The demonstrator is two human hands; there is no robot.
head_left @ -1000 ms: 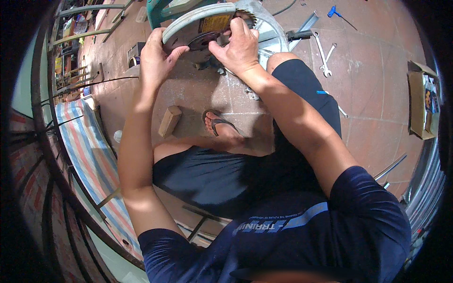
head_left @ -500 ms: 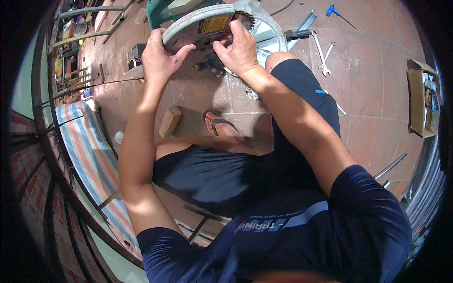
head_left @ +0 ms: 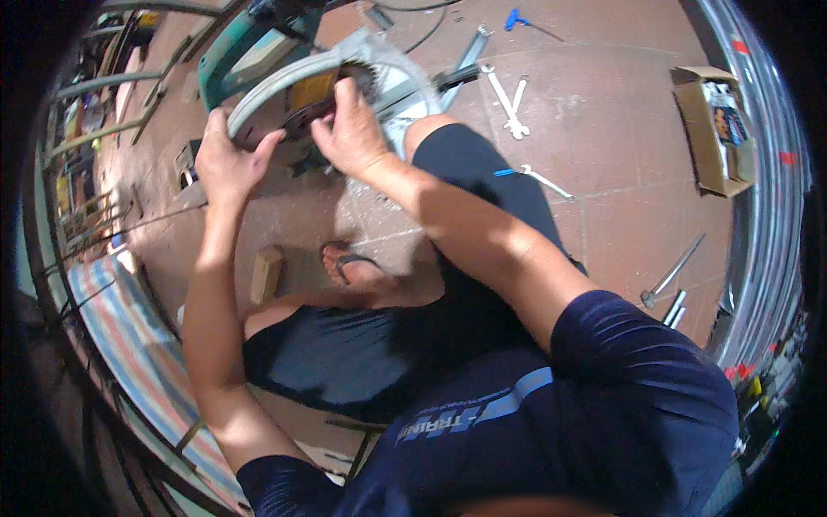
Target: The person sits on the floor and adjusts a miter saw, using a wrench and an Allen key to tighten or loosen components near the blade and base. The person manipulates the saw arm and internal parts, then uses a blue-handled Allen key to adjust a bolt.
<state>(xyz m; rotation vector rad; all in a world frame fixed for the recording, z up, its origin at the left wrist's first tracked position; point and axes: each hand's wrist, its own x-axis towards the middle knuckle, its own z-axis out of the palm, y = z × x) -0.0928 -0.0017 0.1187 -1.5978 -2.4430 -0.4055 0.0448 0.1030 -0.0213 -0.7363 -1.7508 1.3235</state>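
A miter saw with a teal body stands on the floor at the upper left. Its pale grey curved blade guard arches over a round toothed saw blade. My left hand grips the left end of the guard, fingers behind the rim and thumb stuck out in front. At the blade's face is my right hand, its index finger pointing up against the disc and its thumb bent close below. The right fingertips are partly hidden. The saw's silver round base shows beyond my right wrist.
Two crossed wrenches lie right of the saw, a third wrench by my knee. Farther off is a blue-handled hex key. A cardboard box and long metal bars line the right side. A wood block sits near my foot.
The view has swung right, so the whole scene sits farther left in the picture. Both hands keep nearly the same places on the saw.
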